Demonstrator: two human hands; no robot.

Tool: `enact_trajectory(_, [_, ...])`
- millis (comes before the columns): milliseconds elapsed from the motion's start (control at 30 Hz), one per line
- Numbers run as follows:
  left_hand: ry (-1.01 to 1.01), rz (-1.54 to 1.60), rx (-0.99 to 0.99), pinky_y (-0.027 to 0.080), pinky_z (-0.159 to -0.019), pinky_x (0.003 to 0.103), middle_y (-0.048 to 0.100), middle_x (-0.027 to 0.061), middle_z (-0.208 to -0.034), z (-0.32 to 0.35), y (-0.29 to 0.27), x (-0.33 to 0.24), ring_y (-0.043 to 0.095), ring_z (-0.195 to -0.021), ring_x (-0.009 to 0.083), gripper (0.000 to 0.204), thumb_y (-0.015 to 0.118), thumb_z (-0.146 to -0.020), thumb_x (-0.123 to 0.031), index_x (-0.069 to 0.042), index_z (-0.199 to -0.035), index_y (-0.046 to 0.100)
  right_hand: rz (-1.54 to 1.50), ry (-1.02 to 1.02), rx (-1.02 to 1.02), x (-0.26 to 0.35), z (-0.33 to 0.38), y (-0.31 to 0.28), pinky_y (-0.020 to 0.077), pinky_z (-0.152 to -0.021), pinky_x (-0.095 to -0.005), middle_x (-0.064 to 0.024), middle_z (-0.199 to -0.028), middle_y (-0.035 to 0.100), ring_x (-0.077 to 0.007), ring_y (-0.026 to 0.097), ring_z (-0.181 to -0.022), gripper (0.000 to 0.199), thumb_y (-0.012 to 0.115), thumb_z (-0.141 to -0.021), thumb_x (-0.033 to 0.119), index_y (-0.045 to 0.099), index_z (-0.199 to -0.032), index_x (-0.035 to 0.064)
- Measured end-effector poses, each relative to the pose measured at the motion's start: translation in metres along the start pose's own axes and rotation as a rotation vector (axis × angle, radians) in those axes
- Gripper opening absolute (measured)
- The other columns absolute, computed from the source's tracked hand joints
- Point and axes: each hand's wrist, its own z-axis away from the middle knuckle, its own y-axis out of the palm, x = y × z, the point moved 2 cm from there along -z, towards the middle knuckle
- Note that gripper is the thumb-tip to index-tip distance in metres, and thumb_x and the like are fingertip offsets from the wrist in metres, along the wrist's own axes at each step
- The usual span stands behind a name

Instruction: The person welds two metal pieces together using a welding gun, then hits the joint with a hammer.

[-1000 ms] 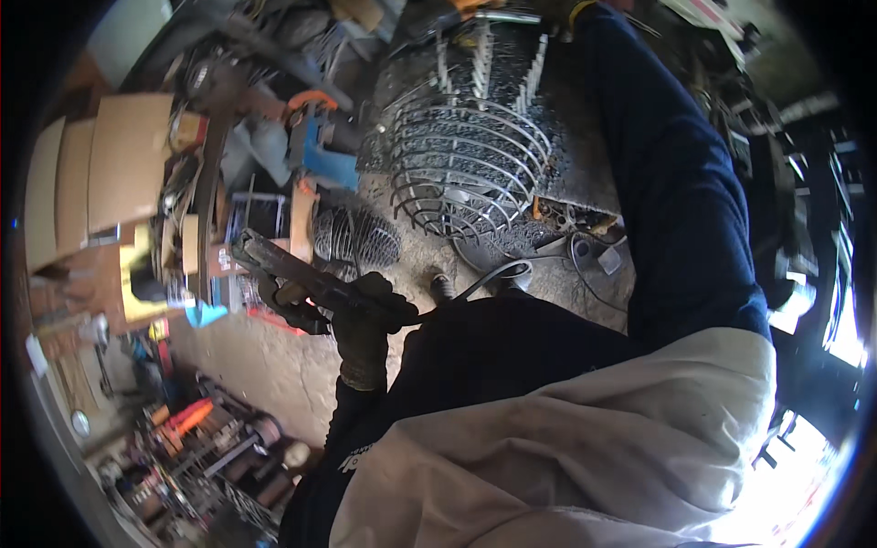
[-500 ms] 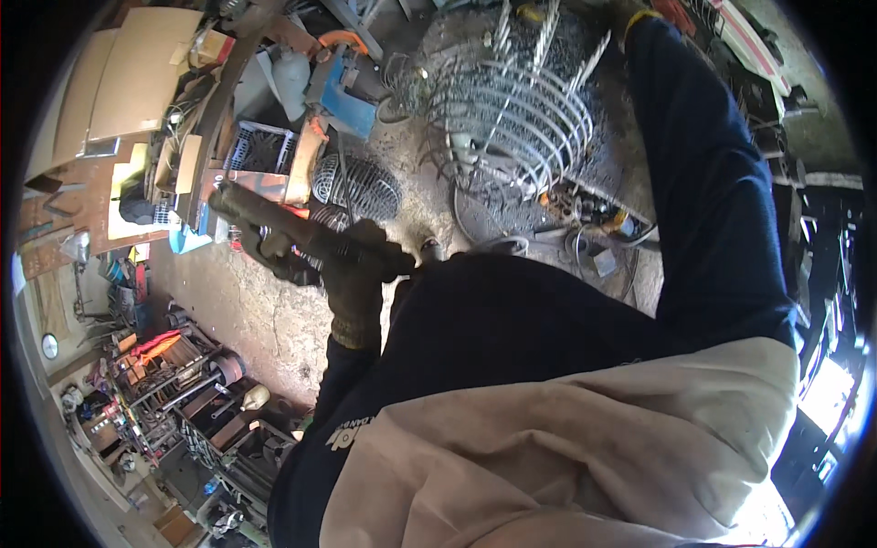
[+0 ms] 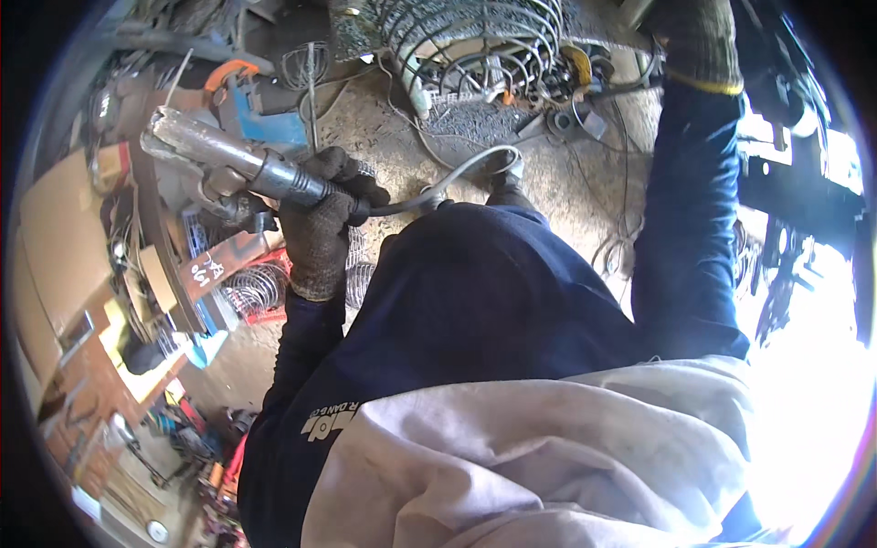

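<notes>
My left hand (image 3: 318, 224), in a dark, dirty work glove, is closed around the handle of a worn welding electrode holder (image 3: 233, 160). Its jaws point up and left, and a thin welding rod (image 3: 180, 76) sticks up from them. A grey cable (image 3: 466, 166) runs from the handle's rear toward the right. Another thin rod (image 3: 311, 100) rises just past the glove; I cannot tell whether the hand touches it. My right hand (image 3: 699, 41), gloved with a yellow-edged cuff, reaches forward at the upper right. The picture's top edge cuts it off, and its fingers are hidden.
A cage of curved metal bars (image 3: 475, 41) stands ahead, with metal parts and cables around its base. A blue metal piece (image 3: 265, 114) lies beyond the holder. Wire coils (image 3: 254, 290), cardboard (image 3: 68, 233) and a cluttered wooden bench (image 3: 100, 374) line the left. Strong light floods the right.
The view has shifted, so the metal cage sits higher in the picture. My left hand and the electrode holder have moved up in view. The right arm shows lower, with more of its glove visible.
</notes>
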Motion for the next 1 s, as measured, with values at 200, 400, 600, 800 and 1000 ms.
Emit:
enact_trajectory(200, [0.051,-0.043,0.07,0.058,-0.084,0.046,0.063,0.016,-0.107,-0.009,-0.027,0.011,0.067,-0.091,0.0279,0.045,0.065,-0.079,-0.003,0.002,-0.122,0.055,0.27,-0.132,-0.129,-0.102,0.124,-0.075,0.0496,-0.062,-0.0276,-0.0049,-0.087,0.065,-0.0142,0.062,-0.071,0.048,0.061,-0.095,0.04,0.059,-0.121,0.0003])
enact_trajectory(400, [-0.02,-0.034,0.174,0.059,-0.085,0.047,0.061,0.015,-0.116,-0.033,-0.017,0.001,0.063,-0.103,0.0278,0.048,0.07,-0.076,-0.001,0.003,-0.121,0.056,1.033,0.156,-0.302,-0.172,0.225,-0.092,0.0534,-0.08,-0.0354,-0.0141,-0.097,0.07,-0.0267,0.069,-0.091,0.05,0.076,-0.083,0.034,0.06,-0.118,0.0026])
enact_trajectory(600, [0.008,-0.072,0.179,0.058,-0.087,0.052,0.062,0.016,-0.118,-0.033,-0.012,0.009,0.062,-0.107,0.0304,0.055,0.063,-0.077,0.006,0.0,-0.13,0.05,1.264,0.038,0.067,-0.177,0.219,-0.079,0.0518,-0.088,-0.0411,-0.0176,-0.113,0.066,-0.0349,0.064,-0.104,0.044,0.069,-0.082,0.027,0.061,-0.122,0.0086])
enact_trajectory(800, [0.017,-0.08,0.227,0.056,-0.086,0.056,0.062,0.0154,-0.115,-0.023,0.003,0.008,0.065,-0.102,0.0316,0.047,0.066,-0.081,-0.001,0.0,-0.126,0.054,1.242,-0.132,0.229,-0.195,0.192,-0.086,0.053,-0.084,-0.0432,-0.0165,-0.112,0.065,-0.0357,0.064,-0.103,0.045,0.065,-0.087,0.028,0.056,-0.128,0.0093])
enact_trajectory(1000, [0.048,-0.194,0.297,0.052,-0.09,0.061,0.062,0.0132,-0.115,-0.018,0.016,0.006,0.065,-0.104,0.03,0.044,0.069,-0.085,-0.011,0.0,-0.125,0.057,1.337,0.008,0.243,-0.203,0.176,-0.096,0.0533,-0.082,-0.0453,-0.0169,-0.11,0.065,-0.0367,0.064,-0.101,0.042,0.061,-0.092,0.032,0.055,-0.128,0.0118])
